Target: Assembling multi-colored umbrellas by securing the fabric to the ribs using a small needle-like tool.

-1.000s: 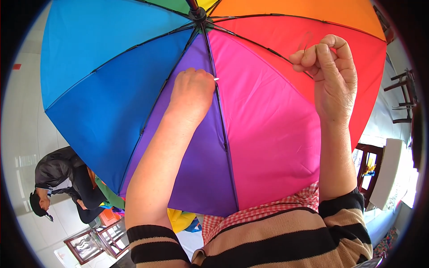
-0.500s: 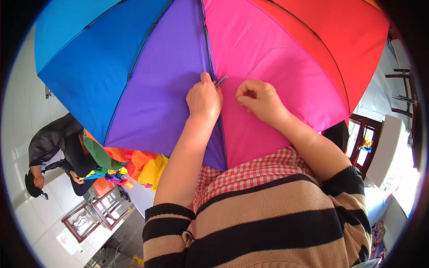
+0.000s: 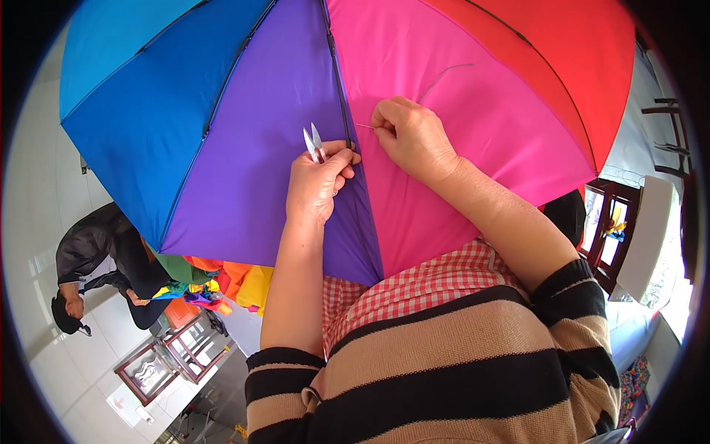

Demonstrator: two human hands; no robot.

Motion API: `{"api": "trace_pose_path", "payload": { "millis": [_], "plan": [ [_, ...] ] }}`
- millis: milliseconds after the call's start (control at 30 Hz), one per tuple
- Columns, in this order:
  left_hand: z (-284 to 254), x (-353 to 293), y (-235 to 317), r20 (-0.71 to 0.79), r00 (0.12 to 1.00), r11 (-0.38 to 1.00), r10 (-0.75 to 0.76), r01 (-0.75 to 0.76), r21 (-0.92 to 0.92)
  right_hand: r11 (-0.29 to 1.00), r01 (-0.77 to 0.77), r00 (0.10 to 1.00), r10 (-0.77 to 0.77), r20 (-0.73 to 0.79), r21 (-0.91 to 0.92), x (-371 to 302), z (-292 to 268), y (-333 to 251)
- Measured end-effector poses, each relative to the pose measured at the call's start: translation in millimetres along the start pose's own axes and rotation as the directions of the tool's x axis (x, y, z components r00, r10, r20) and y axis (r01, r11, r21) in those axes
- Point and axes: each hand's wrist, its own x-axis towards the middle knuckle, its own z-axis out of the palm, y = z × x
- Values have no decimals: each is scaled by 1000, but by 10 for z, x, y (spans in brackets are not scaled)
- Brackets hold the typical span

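Observation:
An open rainbow umbrella (image 3: pixel 259 185) spreads across my lap, its inner side and dark ribs facing me. My left hand (image 3: pixel 309 185) is closed round small thread snips (image 3: pixel 314 142), blades pointing up and apart. Its thumb and fingers also pinch the dark umbrella rib (image 3: pixel 339 85) at the seam between the purple and pink panels. Just right of that rib, my right hand (image 3: pixel 416 140) pinches a thin needle (image 3: pixel 364 126), its tip directed left at the rib. Dark thread (image 3: pixel 446 70) curves over the pink panel above this hand.
At the left, a seated person in dark clothes (image 3: pixel 100 244) handles colourful cloth. Bright folded fabric (image 3: pixel 255 287) lies beyond my left forearm. A wooden-framed stand (image 3: pixel 174 355) is at lower left, with dark wooden furniture (image 3: pixel 669 126) at far right. A red checked apron (image 3: pixel 414 303) covers my lap.
My left hand has turned, bringing the snips' blades into view pointing up, and has moved slightly down and left. My right hand has moved up and left, with the needle now visible near the rib.

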Motion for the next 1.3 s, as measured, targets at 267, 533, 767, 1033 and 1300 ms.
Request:
{"api": "trace_pose_path", "payload": {
  "millis": [267,533,767,1033,1300],
  "plan": [
    [-43,26,-49,-2,1000,993,-7,7,-117,999,18,995,-13,102,-45,-95,45,-84],
    [31,16,-20,-51,999,994,13,-18,-107,995,90,992,-85,96,-47,-68,196,12],
    [29,43,-45,-76,996,996,35,-41,-75,996,55,983,-67,173,70,2,194,-60],
    [-8,56,-113,-76,993,987,94,-103,-124,982,32,992,-55,117,189,-51,99,-52],
    [-8,78,-89,-75,995,994,68,-74,-81,985,22,989,-47,143,172,-43,121,-10]
  ]
}}
